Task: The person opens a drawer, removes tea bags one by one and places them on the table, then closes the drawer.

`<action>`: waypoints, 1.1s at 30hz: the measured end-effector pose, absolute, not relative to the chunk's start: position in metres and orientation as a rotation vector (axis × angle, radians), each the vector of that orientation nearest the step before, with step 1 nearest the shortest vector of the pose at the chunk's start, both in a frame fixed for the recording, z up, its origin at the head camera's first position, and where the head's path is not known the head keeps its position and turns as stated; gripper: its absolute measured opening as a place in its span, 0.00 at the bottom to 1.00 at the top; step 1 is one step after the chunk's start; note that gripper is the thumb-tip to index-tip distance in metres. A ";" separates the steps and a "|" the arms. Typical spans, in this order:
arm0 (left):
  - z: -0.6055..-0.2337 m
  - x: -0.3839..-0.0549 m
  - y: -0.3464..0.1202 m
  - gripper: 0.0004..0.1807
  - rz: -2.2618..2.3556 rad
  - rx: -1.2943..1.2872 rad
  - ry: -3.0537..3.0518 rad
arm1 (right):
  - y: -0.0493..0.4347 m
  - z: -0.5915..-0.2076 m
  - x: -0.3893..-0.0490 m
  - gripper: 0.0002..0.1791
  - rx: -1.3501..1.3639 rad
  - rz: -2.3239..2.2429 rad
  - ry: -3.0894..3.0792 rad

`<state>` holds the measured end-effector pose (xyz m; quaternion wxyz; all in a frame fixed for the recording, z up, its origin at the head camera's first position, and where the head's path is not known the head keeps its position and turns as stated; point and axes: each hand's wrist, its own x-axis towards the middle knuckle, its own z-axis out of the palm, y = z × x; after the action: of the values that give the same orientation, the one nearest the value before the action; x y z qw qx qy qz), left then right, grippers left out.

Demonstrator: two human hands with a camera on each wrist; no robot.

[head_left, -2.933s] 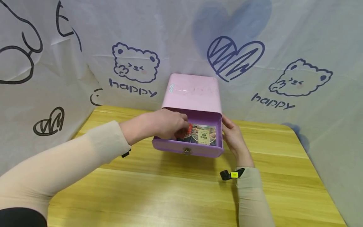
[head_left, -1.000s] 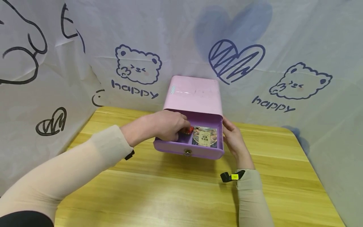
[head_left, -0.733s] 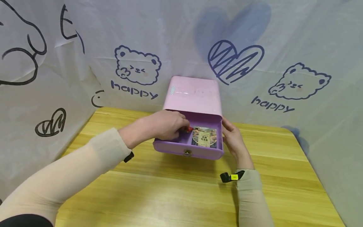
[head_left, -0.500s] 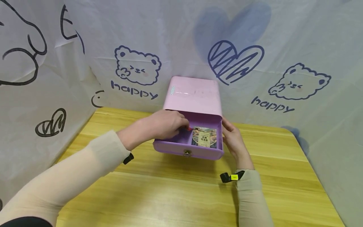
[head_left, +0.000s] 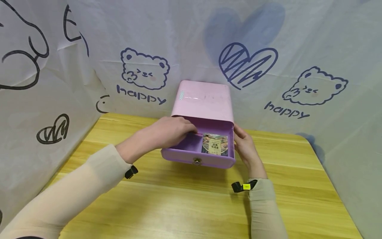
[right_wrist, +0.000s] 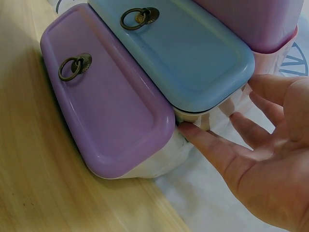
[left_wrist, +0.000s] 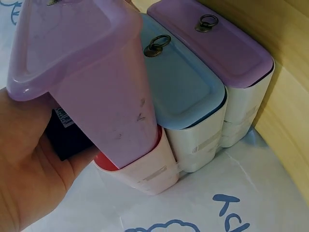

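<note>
A pink drawer cabinet stands at the back of the table, its top purple drawer pulled out. A tea packet with a printed label lies in the drawer's right part; bare purple floor shows left of it. My left hand reaches over the drawer's left side. In the left wrist view it holds a dark, flat packet with small white print between thumb and fingers. My right hand steadies the cabinet's right side; in the right wrist view its extended fingertips touch the side near the lower drawers.
Below the pulled-out drawer are a closed blue drawer and a closed purple drawer, both with ring pulls. A wooden table carries the cabinet. A white cloth with drawings hangs right behind it.
The left hand has drawn back a little left, and the red-printed item by its fingers has gone from the head view. More drawer floor shows. The right hand has stayed put.
</note>
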<state>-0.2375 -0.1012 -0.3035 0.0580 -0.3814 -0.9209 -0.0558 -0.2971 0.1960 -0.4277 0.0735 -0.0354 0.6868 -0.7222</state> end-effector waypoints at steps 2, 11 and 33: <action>-0.304 -0.236 -0.103 0.15 -0.198 -1.153 -2.771 | 0.196 -0.428 -0.297 0.31 -0.106 -2.172 2.059; -0.305 -0.229 -0.112 0.15 -0.320 -1.129 -2.716 | 0.195 -0.428 -0.296 0.31 -0.107 -2.168 2.071; -0.321 -0.226 -0.144 0.27 -0.684 -1.118 -2.222 | 0.195 -0.427 -0.294 0.31 -0.124 -2.170 2.074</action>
<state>-0.2255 -0.1439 -0.3213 0.2773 -0.4165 -0.8274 -0.2549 -0.2944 0.1954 -0.4272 0.0685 -0.0410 0.6889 -0.7205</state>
